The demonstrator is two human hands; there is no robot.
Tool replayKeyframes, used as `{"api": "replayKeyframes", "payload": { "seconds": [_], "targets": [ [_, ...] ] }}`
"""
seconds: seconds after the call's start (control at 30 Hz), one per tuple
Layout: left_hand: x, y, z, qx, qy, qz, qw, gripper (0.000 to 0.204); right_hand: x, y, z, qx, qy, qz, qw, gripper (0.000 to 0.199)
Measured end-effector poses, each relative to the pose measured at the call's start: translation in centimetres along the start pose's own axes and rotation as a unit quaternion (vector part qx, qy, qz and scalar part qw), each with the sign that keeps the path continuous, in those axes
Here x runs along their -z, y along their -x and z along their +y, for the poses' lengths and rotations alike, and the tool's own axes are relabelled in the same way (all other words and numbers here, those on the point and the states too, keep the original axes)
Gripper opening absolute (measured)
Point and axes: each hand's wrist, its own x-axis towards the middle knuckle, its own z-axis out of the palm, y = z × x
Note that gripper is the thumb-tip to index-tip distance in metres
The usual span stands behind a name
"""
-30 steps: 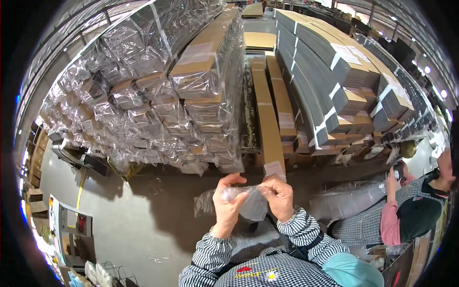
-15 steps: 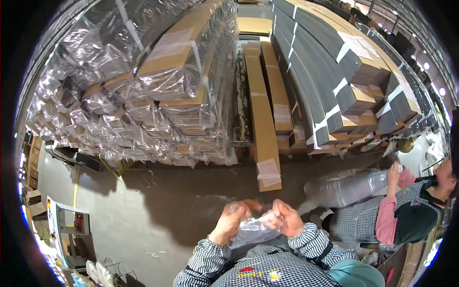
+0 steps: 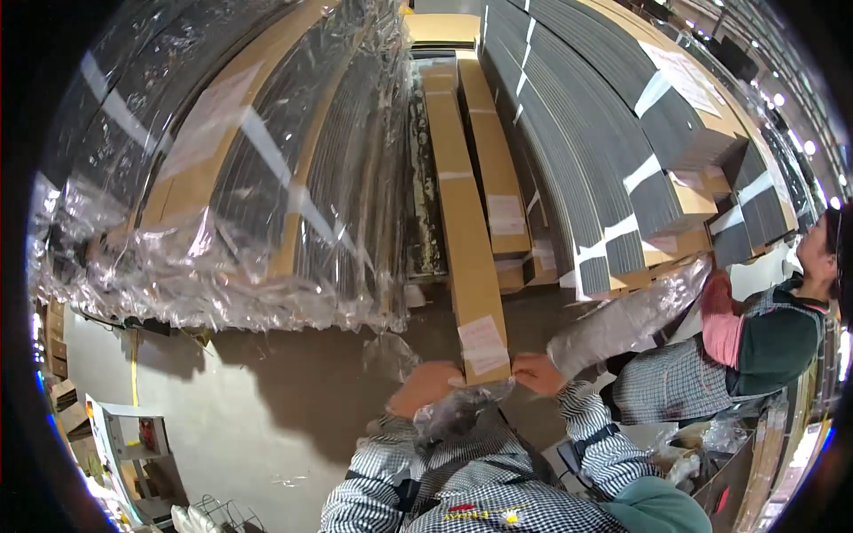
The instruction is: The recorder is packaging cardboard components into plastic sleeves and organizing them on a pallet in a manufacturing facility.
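Note:
A long, narrow brown cardboard bundle (image 3: 465, 258) sticks out toward me, with a white paper label (image 3: 482, 345) near its close end. My left hand (image 3: 428, 387) is at the left corner of that end, and my right hand (image 3: 540, 374) is at the right corner. Between them a clear plastic bag (image 3: 458, 410) is stretched open, its mouth at the end of the bundle. Both hands have their fingers closed on the bag's edge. The left hand is slightly blurred, and its fingertips are partly hidden by the bag.
On the left rises a stack of plastic-wrapped cardboard (image 3: 200, 178); on the right, strapped grey-edged cardboard stacks (image 3: 577, 133). A second narrow bundle (image 3: 498, 160) lies beside mine. At the right a co-worker (image 3: 711, 355) handles a long clear plastic bag (image 3: 626, 315). A white-framed stand (image 3: 124, 426) is at lower left.
I have moved closer to the stacks. My hands, with the bag between them, have spread apart and come up to the end of the cardboard bundle. The co-worker's plastic bag has risen.

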Motion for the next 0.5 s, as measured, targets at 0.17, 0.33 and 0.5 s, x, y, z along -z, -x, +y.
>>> {"api": "replayKeyframes", "payload": {
  "seconds": [0.17,0.33,0.5],
  "targets": [
    [2.9,-2.3,0.2,0.179,0.473,-0.032,0.862,0.01,-3.6,-1.1,0.0,-0.077,-0.349,0.197,0.913,0.012],
    [0.4,-3.1,-3.5,0.241,0.427,0.066,0.869,0.02,-3.3,-3.0,-0.5,-0.106,-0.17,0.279,0.939,0.012],
    [-0.9,-5.0,-6.3,0.059,0.08,0.059,0.993,0.025,-2.8,-8.7,2.9,-0.066,0.121,0.338,0.931,0.014]
  ]
}}
